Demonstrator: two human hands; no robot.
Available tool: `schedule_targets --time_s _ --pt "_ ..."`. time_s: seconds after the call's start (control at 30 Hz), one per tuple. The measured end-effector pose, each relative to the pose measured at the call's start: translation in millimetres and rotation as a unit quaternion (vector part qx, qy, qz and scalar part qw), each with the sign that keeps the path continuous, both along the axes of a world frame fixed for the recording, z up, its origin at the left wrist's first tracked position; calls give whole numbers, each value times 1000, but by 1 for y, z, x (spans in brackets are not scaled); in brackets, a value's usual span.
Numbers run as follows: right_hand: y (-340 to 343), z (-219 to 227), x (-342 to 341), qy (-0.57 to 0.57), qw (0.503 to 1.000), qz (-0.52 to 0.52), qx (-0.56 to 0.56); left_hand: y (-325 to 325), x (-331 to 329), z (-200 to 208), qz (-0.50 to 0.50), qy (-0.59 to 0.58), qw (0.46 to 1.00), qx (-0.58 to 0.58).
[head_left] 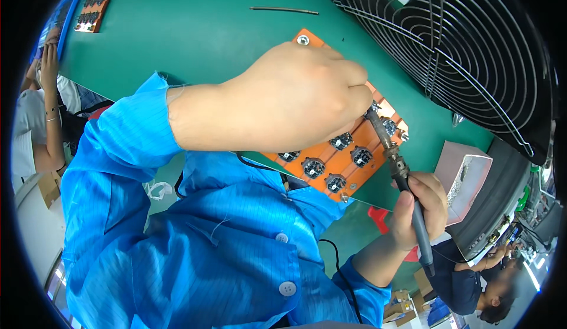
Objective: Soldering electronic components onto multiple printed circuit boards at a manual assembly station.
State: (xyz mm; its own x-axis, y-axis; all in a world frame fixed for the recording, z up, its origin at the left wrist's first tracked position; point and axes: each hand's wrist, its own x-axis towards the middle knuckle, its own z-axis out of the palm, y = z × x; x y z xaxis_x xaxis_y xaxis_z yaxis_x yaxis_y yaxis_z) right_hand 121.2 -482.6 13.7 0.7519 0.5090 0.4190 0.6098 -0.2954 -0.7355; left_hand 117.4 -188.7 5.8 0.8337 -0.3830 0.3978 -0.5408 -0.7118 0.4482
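An orange board (322, 151) with several round black and silver components (361, 156) lies tilted on the green table (195, 34). Across its upper part reaches my left hand (295, 96), closed with the knuckles up; whatever its fingers pinch is hidden beneath. My right hand (428, 205), beyond the board's lower right side, grips a soldering iron (418, 228) by its dark handle. The iron slants up and left over the board, its tip beside a component right at the left hand's fingers. Whether the tip touches the component I cannot tell.
A large black fan (437, 46) with a wire guard stands at the upper right. Below it is a pale pink box (463, 178). A thin metal rod (283, 10) lies at the far side, another orange board (97, 4) at far left. Other people sit at left and lower right.
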Motion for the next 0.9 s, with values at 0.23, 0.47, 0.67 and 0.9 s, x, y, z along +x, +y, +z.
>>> schedule_targets --time_s 0.23,0.47,0.67,0.9 --pt "-1 -3 -2 -2 1000 -5 -5 -1 1 -4 -2 -1 1000 14" --pt "-1 -1 -3 8 1000 5 4 0 1 -3 -9 8 1000 -4" --pt "-1 1 -2 -11 1000 -5 -7 6 -2 1 6 8 1000 -24" --pt "15 -1 -2 -24 998 -1 57 28 -12 5 60 -34 996 -48"
